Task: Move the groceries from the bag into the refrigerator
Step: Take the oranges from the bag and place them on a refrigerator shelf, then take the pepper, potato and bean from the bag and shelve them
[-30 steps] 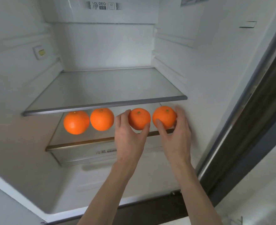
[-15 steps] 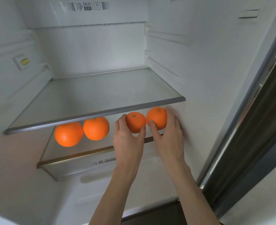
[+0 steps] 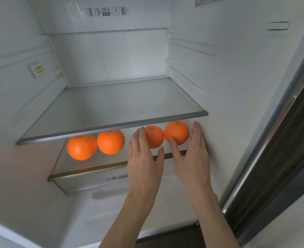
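Note:
Several oranges stand in a row on the lower glass shelf (image 3: 86, 171) of the open refrigerator. My left hand (image 3: 144, 158) hovers in front of the third orange (image 3: 154, 136), fingers straight, thumb off the fruit. My right hand (image 3: 192, 158) is spread around the rightmost orange (image 3: 177, 132): the thumb tip touches its front and the straight fingers lie beside it against the right wall. The two left oranges (image 3: 81, 149) (image 3: 110, 142) sit untouched. No bag is in view.
The upper glass shelf (image 3: 112, 127) with a grey front rim overhangs the oranges and carries nothing. A drawer (image 3: 94, 181) sits under the lower shelf. The refrigerator's right wall (image 3: 237, 86) and dark door frame (image 3: 281, 158) close off the right side.
Both hands have loosened from the two right oranges, their fingers straightening and drawing back a little. The oranges stay on the shelf.

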{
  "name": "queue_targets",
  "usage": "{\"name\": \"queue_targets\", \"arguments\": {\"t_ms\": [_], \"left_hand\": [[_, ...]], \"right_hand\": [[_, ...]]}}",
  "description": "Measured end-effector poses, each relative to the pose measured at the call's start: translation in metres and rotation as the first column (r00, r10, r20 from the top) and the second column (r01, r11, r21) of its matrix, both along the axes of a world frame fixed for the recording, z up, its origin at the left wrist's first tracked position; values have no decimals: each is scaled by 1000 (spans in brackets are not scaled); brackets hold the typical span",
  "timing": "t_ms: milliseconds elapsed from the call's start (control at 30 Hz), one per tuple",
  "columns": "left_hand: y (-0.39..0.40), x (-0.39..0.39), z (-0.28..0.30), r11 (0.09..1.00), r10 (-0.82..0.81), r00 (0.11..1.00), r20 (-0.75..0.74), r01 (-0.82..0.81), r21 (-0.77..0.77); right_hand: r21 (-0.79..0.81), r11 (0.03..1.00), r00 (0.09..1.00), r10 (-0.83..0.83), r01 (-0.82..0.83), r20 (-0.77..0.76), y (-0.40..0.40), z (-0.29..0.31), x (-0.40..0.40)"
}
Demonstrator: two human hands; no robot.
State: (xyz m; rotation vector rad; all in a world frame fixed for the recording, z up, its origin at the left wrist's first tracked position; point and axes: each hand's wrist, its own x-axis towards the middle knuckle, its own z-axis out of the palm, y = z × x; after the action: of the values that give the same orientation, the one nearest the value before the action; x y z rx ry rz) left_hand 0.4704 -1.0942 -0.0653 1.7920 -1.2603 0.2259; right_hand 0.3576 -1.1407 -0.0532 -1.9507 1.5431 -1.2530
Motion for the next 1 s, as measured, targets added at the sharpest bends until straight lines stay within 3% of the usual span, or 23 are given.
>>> {"name": "queue_targets", "arguments": {"t_ms": [200, 300, 567, 733, 1000], "left_hand": [[41, -1, -10, 1000, 25, 992, 124, -25, 5], [68, 9, -19, 1000, -8, 988, 157, 5, 22], [128, 32, -32, 959, -274, 943, 191, 282, -14], [165, 7, -36, 913, -408, 897, 172, 404, 61], [209, -66, -31, 785, -618, 761, 196, 608, 117]], "right_hand": [[-112, 994, 999, -14, 9, -41, 30, -6, -14], [-157, 987, 988, -43, 19, -148, 53, -13, -19], [-278, 951, 885, -243, 136, -398, 143, -27, -42], [-207, 958, 891, -263, 196, -371, 216, -24, -69], [-233, 910, 771, -415, 343, -484, 314, -21, -134]]}}
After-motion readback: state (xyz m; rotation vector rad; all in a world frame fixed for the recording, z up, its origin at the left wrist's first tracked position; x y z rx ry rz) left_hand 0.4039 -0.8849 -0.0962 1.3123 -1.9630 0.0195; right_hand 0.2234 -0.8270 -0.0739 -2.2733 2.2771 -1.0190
